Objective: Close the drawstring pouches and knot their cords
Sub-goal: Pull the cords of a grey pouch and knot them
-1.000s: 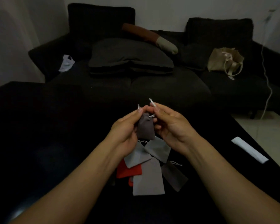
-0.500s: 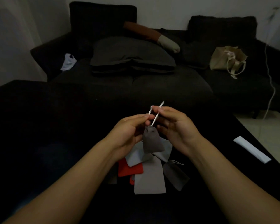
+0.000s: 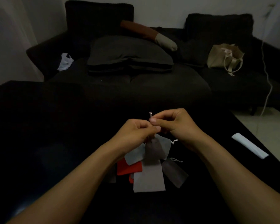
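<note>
Held pouch [image 3: 153,151]: dark grey-brown, small, hanging mouth-up below both hands, over the pile at centre near. Mouth gathered; whether fully closed cannot be told.

Cord [image 3: 150,115]: pale, one short end standing up above the fingertips; the rest hidden between the hands.

Left hand [image 3: 136,131]: fingers curled, pinching the cord just above the pouch mouth.

Right hand [image 3: 176,123]: fingers curled, thumb and forefinger pinching the cord, touching the left hand's fingertips.

Pile, on the black table [image 3: 55,126] beneath the held pouch:
- light grey pouch [image 3: 134,155], left, partly under the left wrist;
- second light grey pouch [image 3: 166,144], right of the held one, its pale cord end sticking out to the right;
- large grey pouch [image 3: 149,178], flat, nearest;
- red pouch [image 3: 128,168], left, partly under the grey ones; a further red edge shows below it;
- dark grey pouch [image 3: 174,172], right, tilted, cord at its far end.

White strip [image 3: 250,147]: flat on the table, far right, well apart from the pile.

Sofa [image 3: 152,88]: dark, beyond the table. On it: dark cushion [image 3: 129,52]; brown and cream bolster [image 3: 150,35] behind the cushion; beige tote [image 3: 225,57], right; white crumpled item [image 3: 65,61], left.

White cable [image 3: 267,70]: hanging down at far right.
</note>
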Action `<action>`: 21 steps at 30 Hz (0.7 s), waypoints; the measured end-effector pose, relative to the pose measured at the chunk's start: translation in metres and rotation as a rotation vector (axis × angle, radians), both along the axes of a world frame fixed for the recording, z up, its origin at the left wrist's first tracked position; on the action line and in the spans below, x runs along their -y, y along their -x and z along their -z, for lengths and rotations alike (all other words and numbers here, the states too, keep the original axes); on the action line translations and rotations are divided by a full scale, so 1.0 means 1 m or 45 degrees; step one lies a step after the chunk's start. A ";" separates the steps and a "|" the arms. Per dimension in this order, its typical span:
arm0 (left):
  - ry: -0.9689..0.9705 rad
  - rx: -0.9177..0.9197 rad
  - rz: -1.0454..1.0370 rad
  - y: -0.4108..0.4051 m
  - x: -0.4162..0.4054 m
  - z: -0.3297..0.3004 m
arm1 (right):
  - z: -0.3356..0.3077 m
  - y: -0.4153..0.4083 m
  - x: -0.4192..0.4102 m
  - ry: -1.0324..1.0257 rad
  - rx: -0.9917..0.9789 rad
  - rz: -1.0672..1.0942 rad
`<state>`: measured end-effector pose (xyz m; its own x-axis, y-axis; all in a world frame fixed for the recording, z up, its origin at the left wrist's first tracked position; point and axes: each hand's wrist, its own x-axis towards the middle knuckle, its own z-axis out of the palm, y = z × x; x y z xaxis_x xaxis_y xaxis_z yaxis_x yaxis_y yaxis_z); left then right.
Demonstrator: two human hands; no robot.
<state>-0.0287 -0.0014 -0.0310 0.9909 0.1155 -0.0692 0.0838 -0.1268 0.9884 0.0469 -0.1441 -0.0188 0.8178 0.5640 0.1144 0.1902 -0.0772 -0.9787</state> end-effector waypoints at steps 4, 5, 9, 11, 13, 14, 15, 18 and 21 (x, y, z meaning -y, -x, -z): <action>-0.062 0.068 -0.068 0.002 0.003 0.005 | -0.002 0.000 -0.002 -0.071 -0.145 0.052; -0.023 0.062 -0.091 0.001 0.003 0.005 | -0.003 0.000 -0.001 -0.123 -0.224 0.072; 0.211 -0.022 -0.141 -0.002 0.000 0.004 | -0.008 -0.002 0.003 -0.284 -0.446 0.069; 0.314 -0.063 -0.164 -0.002 -0.001 0.002 | -0.010 -0.001 0.003 -0.281 -0.450 0.055; 0.459 -0.101 -0.201 -0.002 -0.002 0.001 | -0.010 0.001 0.002 -0.281 -0.431 0.058; 0.531 -0.120 -0.216 -0.001 -0.002 0.001 | -0.010 0.002 0.001 -0.280 -0.416 0.060; 0.585 -0.137 -0.228 -0.001 -0.002 0.000 | -0.011 0.004 0.000 -0.263 -0.382 0.063; 0.673 -0.162 -0.244 -0.001 -0.002 0.001 | -0.010 0.005 0.000 -0.138 -0.189 0.092; 0.743 -0.141 -0.232 -0.001 -0.002 0.001 | -0.009 0.004 0.001 -0.104 -0.108 0.094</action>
